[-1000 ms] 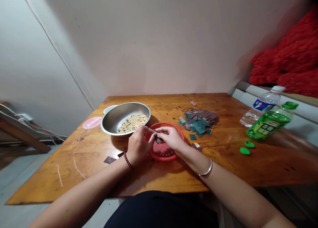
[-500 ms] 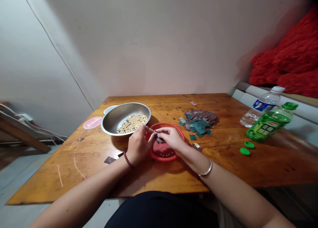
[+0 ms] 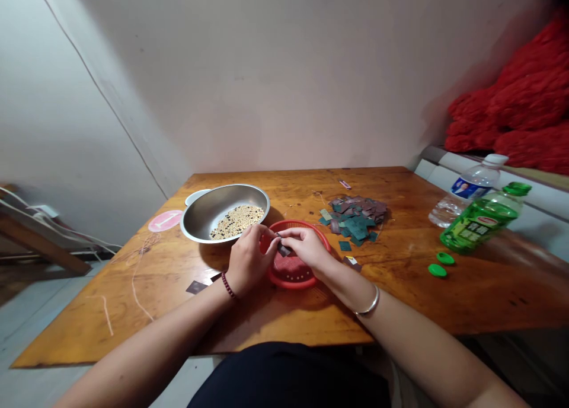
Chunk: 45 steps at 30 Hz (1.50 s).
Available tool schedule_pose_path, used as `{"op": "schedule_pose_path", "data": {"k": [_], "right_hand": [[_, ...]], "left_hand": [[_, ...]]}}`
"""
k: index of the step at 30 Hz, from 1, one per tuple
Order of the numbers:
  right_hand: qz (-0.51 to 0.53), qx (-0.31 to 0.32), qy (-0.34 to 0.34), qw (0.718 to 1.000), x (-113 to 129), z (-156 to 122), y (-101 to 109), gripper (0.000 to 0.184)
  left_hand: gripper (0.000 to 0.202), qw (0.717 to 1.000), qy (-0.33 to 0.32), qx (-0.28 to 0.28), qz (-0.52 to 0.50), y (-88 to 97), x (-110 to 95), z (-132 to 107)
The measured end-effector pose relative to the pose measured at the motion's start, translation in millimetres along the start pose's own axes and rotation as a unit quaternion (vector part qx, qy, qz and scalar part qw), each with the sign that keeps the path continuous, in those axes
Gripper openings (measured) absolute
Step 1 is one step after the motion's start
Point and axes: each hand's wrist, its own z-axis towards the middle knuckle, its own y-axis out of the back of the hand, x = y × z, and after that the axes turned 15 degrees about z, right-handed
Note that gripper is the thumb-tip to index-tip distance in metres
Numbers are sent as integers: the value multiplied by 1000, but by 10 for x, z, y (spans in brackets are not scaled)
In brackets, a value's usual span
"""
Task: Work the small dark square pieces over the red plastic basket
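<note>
My left hand (image 3: 249, 255) and my right hand (image 3: 306, 251) meet over a red plastic basket (image 3: 297, 284), fingertips pinched together. Between them they grip a small dark square piece (image 3: 283, 249), perhaps cloth or leather; the fingers cover part of it. Beyond my left hand stands a steel bowl (image 3: 200, 212), tilted, with pale and dark beads or beans (image 3: 237, 221) in it. Past my right hand lies a heap of brown and green square pieces (image 3: 358, 218). A few more dark pieces (image 3: 196, 287) lie beside my left wrist.
On the right stand a clear water bottle (image 3: 471, 188) and a green bottle (image 3: 484, 221), near two green caps (image 3: 438, 270). A pink round label (image 3: 164, 221) and loose thread (image 3: 136, 283) lie at left. Red bundles (image 3: 520, 105) are piled at far right.
The view has shifted very slightly. Both hands keep their pinch on the dark piece over the basket, with barely any finger movement.
</note>
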Motion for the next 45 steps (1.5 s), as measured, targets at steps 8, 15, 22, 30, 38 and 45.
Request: {"op": "schedule_pose_path", "data": {"k": [8, 15, 22, 30, 38, 45], "right_hand": [[17, -5, -23, 1000, 7, -6, 1, 23], [16, 14, -24, 999, 11, -17, -12, 21], [5, 19, -25, 999, 46, -41, -27, 19], [5, 3, -23, 1000, 24, -20, -15, 20], [-30, -6, -17, 999, 8, -30, 3, 24], [-60, -14, -9, 998, 8, -31, 3, 21]], "left_hand": [[11, 1000, -17, -3, -14, 9, 1, 6], [10, 999, -33, 1, -13, 27, -22, 5], [10, 1000, -30, 5, 1, 41, -32, 10], [12, 999, -41, 2, -10, 39, -14, 10], [14, 994, -102, -32, 19, 19, -10, -5], [12, 994, -108, -16, 12, 29, -28, -4]]}}
